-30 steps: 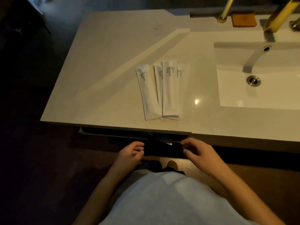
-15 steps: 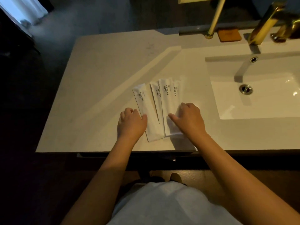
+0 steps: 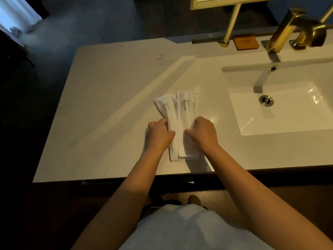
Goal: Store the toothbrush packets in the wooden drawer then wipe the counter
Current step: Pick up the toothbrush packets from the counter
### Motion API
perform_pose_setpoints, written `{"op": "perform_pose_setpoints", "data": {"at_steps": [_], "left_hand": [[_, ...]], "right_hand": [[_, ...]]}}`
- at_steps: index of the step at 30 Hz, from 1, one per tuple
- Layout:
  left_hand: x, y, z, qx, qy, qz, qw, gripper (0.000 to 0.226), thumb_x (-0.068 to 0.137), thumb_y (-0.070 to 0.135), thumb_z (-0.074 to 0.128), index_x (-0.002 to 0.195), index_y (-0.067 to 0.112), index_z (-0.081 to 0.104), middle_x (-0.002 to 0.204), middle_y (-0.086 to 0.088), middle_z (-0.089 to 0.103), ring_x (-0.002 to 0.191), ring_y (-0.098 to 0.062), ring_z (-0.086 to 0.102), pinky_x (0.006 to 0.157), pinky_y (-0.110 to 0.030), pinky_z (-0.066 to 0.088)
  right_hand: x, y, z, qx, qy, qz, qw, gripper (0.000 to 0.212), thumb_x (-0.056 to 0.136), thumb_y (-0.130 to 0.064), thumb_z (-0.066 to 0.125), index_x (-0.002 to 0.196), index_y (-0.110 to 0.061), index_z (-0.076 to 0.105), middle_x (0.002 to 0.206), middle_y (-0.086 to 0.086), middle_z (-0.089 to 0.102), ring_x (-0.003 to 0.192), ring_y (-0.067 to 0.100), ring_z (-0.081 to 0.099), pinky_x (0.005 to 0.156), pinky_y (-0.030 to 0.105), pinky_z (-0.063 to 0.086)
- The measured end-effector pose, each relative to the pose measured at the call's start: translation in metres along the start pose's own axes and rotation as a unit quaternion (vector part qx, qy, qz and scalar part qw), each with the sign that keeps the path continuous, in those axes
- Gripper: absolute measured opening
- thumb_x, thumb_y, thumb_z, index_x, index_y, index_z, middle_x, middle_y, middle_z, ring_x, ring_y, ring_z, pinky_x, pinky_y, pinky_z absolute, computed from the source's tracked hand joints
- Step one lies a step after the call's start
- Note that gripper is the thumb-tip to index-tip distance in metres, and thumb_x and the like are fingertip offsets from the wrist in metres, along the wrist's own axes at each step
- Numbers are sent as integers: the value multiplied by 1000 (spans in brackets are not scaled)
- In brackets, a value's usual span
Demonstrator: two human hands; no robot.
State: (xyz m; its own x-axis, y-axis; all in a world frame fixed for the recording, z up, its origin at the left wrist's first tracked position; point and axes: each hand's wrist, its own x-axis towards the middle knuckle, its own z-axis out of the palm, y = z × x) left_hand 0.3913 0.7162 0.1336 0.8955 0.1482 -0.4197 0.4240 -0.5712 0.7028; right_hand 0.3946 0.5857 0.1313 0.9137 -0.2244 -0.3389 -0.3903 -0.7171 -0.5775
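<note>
Toothbrush packets (image 3: 185, 123) reading "BRUSHING TEETH" lie overlapped on the worktop (image 3: 108, 112), gripped between curled fingers of the left hand (image 3: 159, 135) and right hand (image 3: 204, 133); smaller print is illegible.

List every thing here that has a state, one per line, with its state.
White toothbrush packets: overlapping, flat on the pale counter.
Left hand: curled onto the packets' left edge.
Right hand: curled onto their right edge.
White sink basin: empty, drain visible.
Brass faucet: not running.

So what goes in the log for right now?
left hand: on packets | right hand: on packets | packets: bunched on counter | drawer: unseen
</note>
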Motion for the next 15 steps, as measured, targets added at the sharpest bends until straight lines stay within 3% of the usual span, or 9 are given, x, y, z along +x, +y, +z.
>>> {"op": "perform_pose_setpoints", "data": {"at_steps": [3,6,9,11,15], "left_hand": [[-5,9,0,-55,-17,-1,998,49,74,22,58,123,24,53,129,-4,54,112,-24,57,93,-48,52],[-7,14,1,-118,-26,-28,992,43,81,10,54,123,14,48,118,-8,60,105,-25,60,93,-44,52],[-4,11,-3,-160,-35,-73,984,26,77,6,54,101,4,64,105,-14,69,94,-29,66,88,-41,54],[-5,13,-7,-161,-63,-92,981,13,82,6,57,91,4,66,104,-16,69,95,-30,66,90,-42,54],[-10,24,-2,-135,-98,-60,984,18,86,11,60,104,10,57,104,-8,62,95,-24,62,80,-34,54]], "right_hand": [[1,2,3,-4,10,-14,1000,16,77,-16,60,85,-2,56,96,21,63,85,36,57,62,30,34],[-1,3,3,-4,12,-19,1000,13,76,-16,59,75,-10,47,89,19,61,78,34,55,60,30,33],[-6,5,4,-5,21,-16,1000,18,76,-21,60,74,-12,44,84,13,54,73,28,48,60,31,35],[-9,6,4,-7,28,-17,999,17,78,-24,60,79,-11,51,89,12,57,77,29,53,62,31,40],[-14,9,4,1,29,-43,999,29,84,-30,57,104,-9,60,102,14,59,91,31,59,71,35,48]]}}
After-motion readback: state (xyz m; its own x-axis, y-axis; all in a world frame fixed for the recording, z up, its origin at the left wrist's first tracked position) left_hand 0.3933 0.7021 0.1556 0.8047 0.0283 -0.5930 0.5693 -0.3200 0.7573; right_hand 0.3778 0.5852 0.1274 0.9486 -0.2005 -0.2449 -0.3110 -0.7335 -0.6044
